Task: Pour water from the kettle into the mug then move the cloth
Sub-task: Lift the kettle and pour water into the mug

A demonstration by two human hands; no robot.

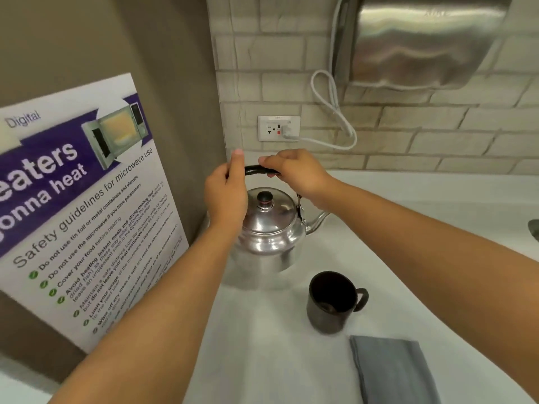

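A shiny steel kettle with a black lid knob stands on the white counter, its spout pointing right. Its black handle arches over the lid. My left hand grips the handle's left end, thumb pointing up. My right hand is closed over the handle's right part. A dark mug stands in front and to the right of the kettle, handle to the right. A folded grey cloth lies flat near the counter's front, just right of the mug.
A microwave safety poster leans against the brown wall on the left. The tiled back wall carries a socket with a white cable and a steel dispenser above. A dark object shows at the right edge.
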